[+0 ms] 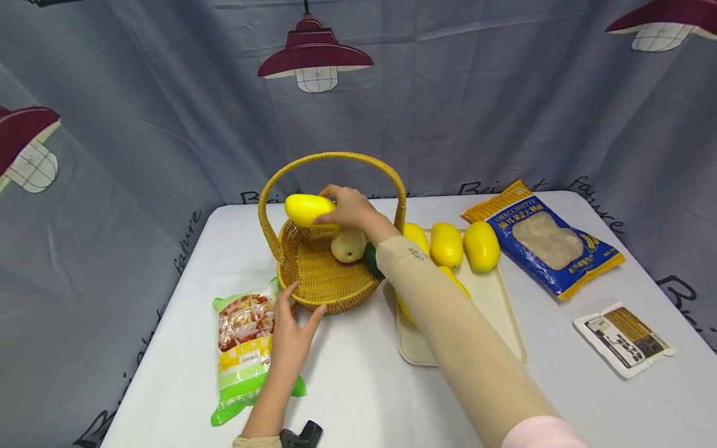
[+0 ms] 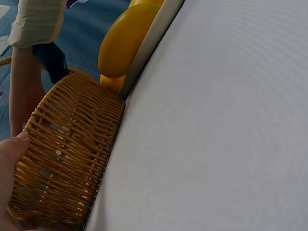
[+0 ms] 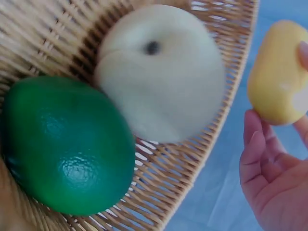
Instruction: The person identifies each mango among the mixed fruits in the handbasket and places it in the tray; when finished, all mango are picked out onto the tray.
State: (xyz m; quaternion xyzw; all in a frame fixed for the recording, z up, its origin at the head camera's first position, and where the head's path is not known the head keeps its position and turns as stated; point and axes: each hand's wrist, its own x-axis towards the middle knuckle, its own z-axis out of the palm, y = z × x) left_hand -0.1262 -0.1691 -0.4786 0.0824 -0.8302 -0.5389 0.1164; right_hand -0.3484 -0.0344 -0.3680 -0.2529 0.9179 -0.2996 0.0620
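My right hand [image 1: 350, 208] holds a yellow mango [image 1: 302, 210] up over the back of a wicker basket [image 1: 319, 305], under its arched handle. The right wrist view shows the mango [image 3: 272, 82] with the fingers and thumb round its lower end. Inside the basket, a pale pear [image 1: 347, 247] lies beside a dark green fruit [image 3: 72, 149]; my right forearm partly covers the green one in the head view. With thumb and index finger spread, my left hand [image 1: 292, 333] touches the basket's front left side. Its thumb [image 2: 17, 144] rests at the rim in the left wrist view.
Right of the basket, a cream tray [image 1: 501, 317] bears several yellow mangoes [image 1: 446, 246], partly behind my right sleeve. A blue pasta bag [image 1: 551, 242] and a small flat packet [image 1: 624, 339] lie farther right. A green-edged food bag [image 1: 246, 348] lies beside my left hand.
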